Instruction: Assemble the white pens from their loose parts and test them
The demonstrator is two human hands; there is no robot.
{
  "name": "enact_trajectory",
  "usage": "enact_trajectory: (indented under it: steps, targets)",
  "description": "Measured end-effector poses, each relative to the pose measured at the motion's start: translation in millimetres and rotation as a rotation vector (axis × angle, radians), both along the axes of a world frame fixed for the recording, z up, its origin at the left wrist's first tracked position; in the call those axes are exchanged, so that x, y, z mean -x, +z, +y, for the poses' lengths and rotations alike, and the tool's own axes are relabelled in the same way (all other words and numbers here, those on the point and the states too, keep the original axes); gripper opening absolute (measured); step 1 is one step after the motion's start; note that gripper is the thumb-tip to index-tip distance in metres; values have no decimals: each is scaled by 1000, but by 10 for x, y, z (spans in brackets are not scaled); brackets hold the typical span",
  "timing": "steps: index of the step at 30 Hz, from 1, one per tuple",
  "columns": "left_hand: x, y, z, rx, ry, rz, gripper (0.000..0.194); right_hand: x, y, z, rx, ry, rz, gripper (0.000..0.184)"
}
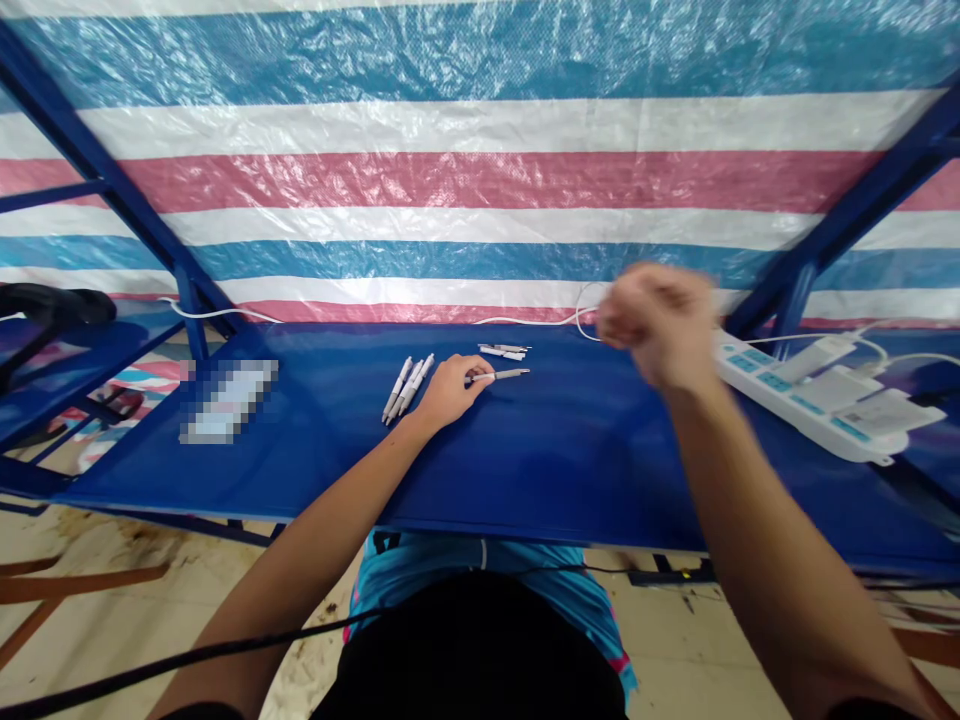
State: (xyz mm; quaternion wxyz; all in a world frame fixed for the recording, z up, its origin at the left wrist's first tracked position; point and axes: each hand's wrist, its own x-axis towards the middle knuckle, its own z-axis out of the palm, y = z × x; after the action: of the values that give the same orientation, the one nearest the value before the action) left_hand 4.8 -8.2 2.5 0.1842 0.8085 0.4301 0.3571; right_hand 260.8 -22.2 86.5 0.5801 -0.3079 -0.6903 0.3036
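Note:
My left hand [450, 390] rests on the blue table [570, 450] with its fingers pinched on a white pen [504, 375] that lies flat. A small bunch of white pens [406, 388] lies just left of that hand. A few more pens [504, 350] lie behind it. My right hand [660, 322] is raised above the table at the right. It is smeared by motion and looks curled like a fist, but I cannot make out its fingers or anything in them.
A white power strip [810, 400] with plugged-in adapters lies at the table's right end, its white cable [525, 320] running along the back edge. A pixelated patch [225, 400] sits at the left. A striped tarp [480, 180] hangs behind, between blue frame bars [112, 180].

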Motion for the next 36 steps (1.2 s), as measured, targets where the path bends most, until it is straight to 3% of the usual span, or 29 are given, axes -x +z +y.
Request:
enact_trajectory:
  steps: [2,5,9,12,22,30,36]
  targets:
    - [8,-5,9,-3,-2,1,10,160,-230,115,-72,-105,-233,29]
    - [15,-13,24,-7,-2,-3,10,342,-617,215,-77,-83,-550,25]
    - [17,-23,39,-8,-13,-1,11,403,-865,226,-48,-44,-654,22]
    - [19,-26,44,-11,-8,18,13,410,-860,218,-29,-38,-647,15]
    - [15,0,23,12,-47,13,13,427,-824,208,58,8,-584,27]
    - [6,-12,10,7,-41,15,13,454,-786,195,130,-75,-691,33]
    - [14,-19,19,-4,-30,15,14,451,-765,179,136,-55,-674,34]
